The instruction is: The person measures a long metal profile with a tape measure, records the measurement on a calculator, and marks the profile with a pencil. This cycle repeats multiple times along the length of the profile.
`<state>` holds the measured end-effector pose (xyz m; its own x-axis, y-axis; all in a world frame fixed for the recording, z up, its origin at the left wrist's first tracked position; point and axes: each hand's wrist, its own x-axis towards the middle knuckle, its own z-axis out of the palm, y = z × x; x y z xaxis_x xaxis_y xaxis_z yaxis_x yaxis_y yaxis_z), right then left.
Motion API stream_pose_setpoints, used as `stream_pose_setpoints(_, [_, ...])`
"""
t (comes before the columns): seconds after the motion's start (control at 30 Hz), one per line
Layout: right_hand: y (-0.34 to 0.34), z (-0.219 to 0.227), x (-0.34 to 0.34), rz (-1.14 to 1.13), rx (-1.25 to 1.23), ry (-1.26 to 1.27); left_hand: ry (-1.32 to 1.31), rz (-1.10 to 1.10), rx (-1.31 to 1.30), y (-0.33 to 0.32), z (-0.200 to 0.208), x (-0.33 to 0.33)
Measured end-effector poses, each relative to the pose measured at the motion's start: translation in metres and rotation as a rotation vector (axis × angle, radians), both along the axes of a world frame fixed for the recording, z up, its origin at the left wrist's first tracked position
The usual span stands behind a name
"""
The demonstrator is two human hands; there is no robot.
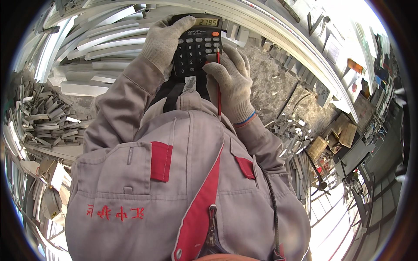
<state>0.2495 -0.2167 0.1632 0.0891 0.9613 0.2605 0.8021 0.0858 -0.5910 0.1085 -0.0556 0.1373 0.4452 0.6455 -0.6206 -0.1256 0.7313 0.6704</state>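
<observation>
A black desk calculator (189, 55) with grey keys, an orange key and lit digits on its display is held up in front of my chest. My left hand (160, 44), in a pale knit work glove, is closed round its left side, with the thumb across the top edge by the display. In a matching glove, my right hand (231, 80) is closed on a thin red pencil (219, 99). The pencil's upper tip is over the keys at the calculator's right side; I cannot tell whether it touches them.
Long silvery metal profiles (111, 39) lie stacked at the upper left. Short metal offcuts (50, 115) are heaped at the left, and more scraps (294, 132) lie at the right. A long pale rail (300, 48) crosses the upper right above the rough grey floor (272, 78). Wooden boxes (342, 130) stand farther right.
</observation>
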Motion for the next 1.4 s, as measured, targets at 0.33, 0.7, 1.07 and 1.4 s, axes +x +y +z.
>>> stream_pose_setpoints(0.33, [0.016,0.019,-0.022,0.113,0.079,0.065,-0.024,-0.041,0.112,-0.006,-0.009,0.004])
stream_pose_setpoints(0.7, [0.015,0.022,-0.025,0.164,0.079,0.065,-0.032,-0.013,0.099,-0.002,-0.005,-0.006])
stream_pose_setpoints(1.07, [0.002,0.012,-0.015,0.009,0.176,0.079,-0.015,0.026,-0.030,-0.002,0.009,-0.017])
stream_pose_setpoints(1.4, [-0.023,0.003,0.004,-0.112,0.162,0.043,0.135,-0.041,-0.083,0.010,-0.014,-0.019])
